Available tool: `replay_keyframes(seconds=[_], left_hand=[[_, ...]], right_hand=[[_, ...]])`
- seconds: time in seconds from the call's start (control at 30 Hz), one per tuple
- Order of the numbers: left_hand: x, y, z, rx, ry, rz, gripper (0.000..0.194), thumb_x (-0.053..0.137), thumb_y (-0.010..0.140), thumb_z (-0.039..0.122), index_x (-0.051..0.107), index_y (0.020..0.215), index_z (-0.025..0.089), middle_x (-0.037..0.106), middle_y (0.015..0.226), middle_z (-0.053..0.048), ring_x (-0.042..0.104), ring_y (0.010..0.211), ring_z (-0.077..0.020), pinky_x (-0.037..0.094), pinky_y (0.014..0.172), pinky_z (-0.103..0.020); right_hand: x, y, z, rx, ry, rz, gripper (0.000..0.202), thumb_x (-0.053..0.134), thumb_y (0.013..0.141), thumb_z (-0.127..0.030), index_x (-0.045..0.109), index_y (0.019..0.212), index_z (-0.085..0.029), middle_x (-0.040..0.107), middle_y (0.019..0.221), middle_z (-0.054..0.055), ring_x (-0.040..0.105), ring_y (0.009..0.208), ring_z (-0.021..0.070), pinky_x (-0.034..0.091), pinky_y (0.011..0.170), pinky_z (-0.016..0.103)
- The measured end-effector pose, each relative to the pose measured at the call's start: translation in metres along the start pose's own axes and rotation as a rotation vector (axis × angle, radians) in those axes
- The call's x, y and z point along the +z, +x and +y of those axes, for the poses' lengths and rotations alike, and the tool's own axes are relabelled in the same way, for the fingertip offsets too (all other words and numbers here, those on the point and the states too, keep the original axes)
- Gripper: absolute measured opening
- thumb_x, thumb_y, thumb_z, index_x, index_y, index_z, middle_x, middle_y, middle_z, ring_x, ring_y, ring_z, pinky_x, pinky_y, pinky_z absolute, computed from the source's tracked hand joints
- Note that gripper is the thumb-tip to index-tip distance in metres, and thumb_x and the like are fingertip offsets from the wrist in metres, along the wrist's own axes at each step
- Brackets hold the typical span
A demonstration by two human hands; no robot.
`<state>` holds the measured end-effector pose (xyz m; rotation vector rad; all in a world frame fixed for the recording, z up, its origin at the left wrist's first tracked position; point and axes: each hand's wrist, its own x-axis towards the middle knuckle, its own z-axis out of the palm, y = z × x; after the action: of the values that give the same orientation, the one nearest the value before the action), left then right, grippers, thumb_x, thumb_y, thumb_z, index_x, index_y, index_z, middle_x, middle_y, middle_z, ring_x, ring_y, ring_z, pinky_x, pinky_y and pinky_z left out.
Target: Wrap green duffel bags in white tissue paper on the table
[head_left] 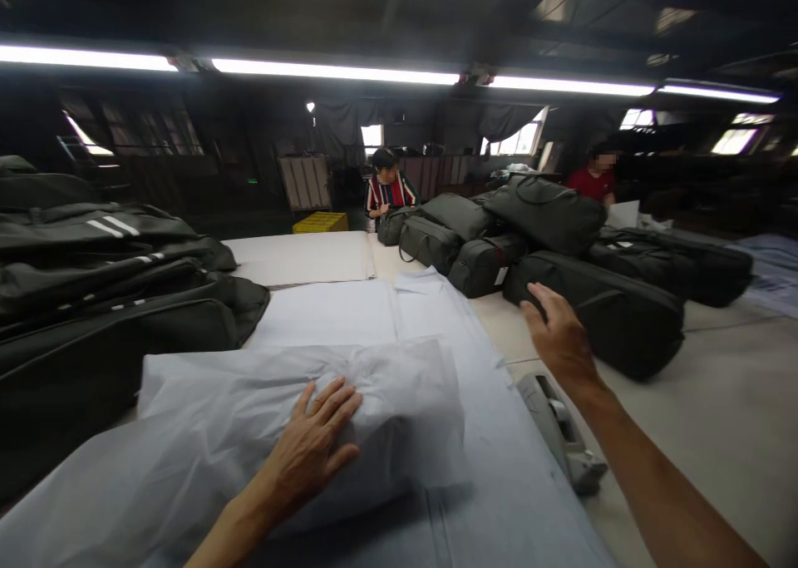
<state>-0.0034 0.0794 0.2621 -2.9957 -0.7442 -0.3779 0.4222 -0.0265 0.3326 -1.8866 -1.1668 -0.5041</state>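
Note:
My left hand (317, 439) lies flat with spread fingers on a pale translucent wrapper (399, 385). Something dark shows faintly through the wrapper's right part. Under it, light bluish sheets (486, 418) cover the table. My right hand (558, 331) is raised to the right, fingers apart and nothing in them, in front of a dark bag (623, 310). Below that hand a grey tape dispenser (561, 435) stands beside the sheets' right edge.
Dark bags with white stripes (112, 260) are stacked at the left. More dark bags (542, 210) are piled at the back right. Across the table are a person in a striped top (391, 192) and one in red (589, 184). A yellow crate (320, 222) stands behind.

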Motion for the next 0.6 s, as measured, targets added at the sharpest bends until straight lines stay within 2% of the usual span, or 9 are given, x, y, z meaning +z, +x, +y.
replay_keyframes(seconds=[0.03, 0.07, 0.1, 0.13, 0.2, 0.27, 0.37, 0.47, 0.6], left_hand=[[0.003, 0.0, -0.003, 0.021, 0.013, 0.034, 0.058, 0.06, 0.09, 0.039, 0.04, 0.144, 0.029, 0.051, 0.144, -0.007, 0.039, 0.138, -0.0292, 0.024, 0.116, -0.058], [0.006, 0.0, -0.006, 0.043, 0.026, 0.075, 0.058, 0.06, 0.09, 0.042, 0.041, 0.144, 0.029, 0.052, 0.143, -0.007, 0.041, 0.137, -0.0285, 0.024, 0.117, -0.055], [0.009, 0.0, -0.009, 0.062, 0.039, 0.116, 0.058, 0.06, 0.09, 0.044, 0.042, 0.143, 0.029, 0.053, 0.142, -0.006, 0.042, 0.136, -0.0279, 0.023, 0.118, -0.053], [0.012, 0.0, -0.012, 0.08, 0.053, 0.153, 0.058, 0.059, 0.089, 0.047, 0.043, 0.142, 0.029, 0.054, 0.141, -0.005, 0.043, 0.135, -0.0272, 0.023, 0.118, -0.051], [0.016, 0.0, -0.016, 0.114, 0.075, 0.199, 0.06, 0.06, 0.088, 0.051, 0.044, 0.142, 0.03, 0.056, 0.14, -0.004, 0.046, 0.134, -0.0263, 0.023, 0.118, -0.047], [0.018, 0.001, -0.019, 0.131, 0.094, 0.214, 0.062, 0.059, 0.088, 0.053, 0.043, 0.142, 0.029, 0.056, 0.14, -0.004, 0.047, 0.133, -0.0262, 0.024, 0.118, -0.046], [0.018, 0.001, -0.021, 0.13, 0.117, 0.209, 0.061, 0.058, 0.088, 0.051, 0.043, 0.142, 0.028, 0.055, 0.141, -0.005, 0.047, 0.133, -0.0267, 0.024, 0.118, -0.046], [0.016, 0.0, -0.02, 0.119, 0.122, 0.185, 0.061, 0.059, 0.088, 0.05, 0.043, 0.142, 0.029, 0.056, 0.14, -0.005, 0.048, 0.132, -0.0269, 0.025, 0.117, -0.047], [0.012, 0.0, -0.017, 0.105, 0.112, 0.153, 0.062, 0.06, 0.088, 0.05, 0.042, 0.143, 0.029, 0.056, 0.14, -0.005, 0.047, 0.133, -0.0271, 0.026, 0.117, -0.047]], right_hand=[[-0.022, -0.013, 0.027, 0.061, 0.036, -0.008, 0.051, 0.043, 0.089, -0.047, 0.059, 0.126, -0.015, 0.059, 0.132, 0.014, 0.051, 0.125, 0.0271, 0.034, 0.11, 0.041], [-0.042, -0.031, 0.052, 0.186, 0.05, -0.048, 0.049, 0.047, 0.085, -0.05, 0.064, 0.119, -0.018, 0.063, 0.126, 0.012, 0.055, 0.119, 0.0285, 0.036, 0.108, 0.042], [-0.059, -0.052, 0.076, 0.38, 0.05, -0.115, 0.047, 0.052, 0.079, -0.053, 0.068, 0.109, -0.021, 0.067, 0.118, 0.011, 0.057, 0.113, 0.031, 0.037, 0.106, 0.044], [-0.073, -0.075, 0.098, 0.61, 0.043, -0.163, 0.044, 0.057, 0.07, -0.056, 0.071, 0.094, -0.023, 0.071, 0.107, 0.011, 0.059, 0.107, 0.0347, 0.038, 0.103, 0.047], [-0.088, -0.12, 0.131, 0.842, 0.047, -0.237, 0.041, 0.062, 0.056, -0.058, 0.071, 0.073, -0.022, 0.073, 0.087, 0.014, 0.062, 0.097, 0.0392, 0.042, 0.097, 0.052], [-0.088, -0.154, 0.151, 0.942, 0.127, -0.305, 0.043, 0.064, 0.048, -0.06, 0.07, 0.066, -0.021, 0.073, 0.079, 0.013, 0.064, 0.091, 0.0377, 0.048, 0.088, 0.051], [-0.07, -0.18, 0.163, 1.041, 0.324, -0.398, 0.054, 0.065, 0.046, -0.065, 0.073, 0.076, -0.02, 0.074, 0.089, 0.01, 0.067, 0.092, 0.0298, 0.053, 0.079, 0.04], [-0.051, -0.183, 0.168, 1.105, 0.409, -0.407, 0.06, 0.068, 0.044, -0.066, 0.075, 0.081, -0.019, 0.074, 0.096, 0.011, 0.066, 0.098, 0.0279, 0.053, 0.079, 0.037], [-0.032, -0.181, 0.176, 1.14, 0.388, -0.341, 0.053, 0.072, 0.039, -0.06, 0.073, 0.068, -0.016, 0.073, 0.079, 0.012, 0.066, 0.086, 0.0319, 0.052, 0.07, 0.04]])
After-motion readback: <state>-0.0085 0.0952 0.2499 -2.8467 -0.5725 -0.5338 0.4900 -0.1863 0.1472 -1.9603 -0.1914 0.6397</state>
